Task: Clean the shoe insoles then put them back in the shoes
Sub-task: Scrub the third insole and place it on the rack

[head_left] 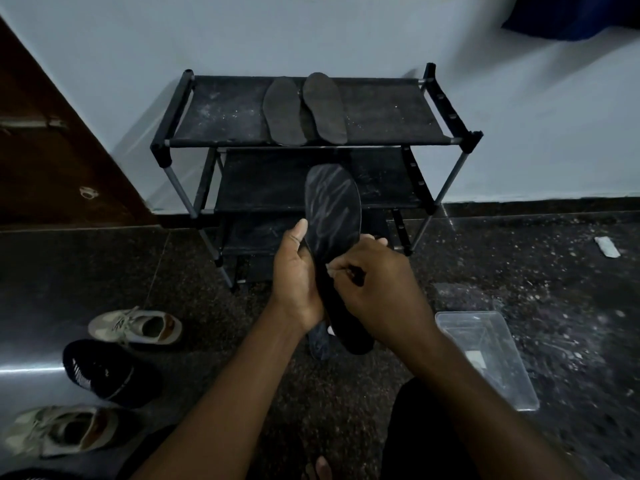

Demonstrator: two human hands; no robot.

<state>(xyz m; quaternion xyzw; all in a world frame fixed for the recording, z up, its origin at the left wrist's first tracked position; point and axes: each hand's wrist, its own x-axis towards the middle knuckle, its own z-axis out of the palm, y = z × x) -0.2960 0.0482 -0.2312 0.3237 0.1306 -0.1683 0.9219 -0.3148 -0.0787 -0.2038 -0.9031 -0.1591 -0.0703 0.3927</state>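
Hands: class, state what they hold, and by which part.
A black insole: left hand grips its left edge, right hand its right edge, both near mid-length.

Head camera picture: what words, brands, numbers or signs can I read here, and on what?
"N": logo on the side of the upper beige sneaker, blurred, likely but unsure.
Label in the clear plastic box: too blurred to read.
Black shoe: white marks, no legible letters.
Held insole: only pale streaks.

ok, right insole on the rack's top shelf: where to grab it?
Heel end of the right insole, pinch grip from the front: it lies flat on the top shelf, heel at the front edge; the other insole crowds its left side.
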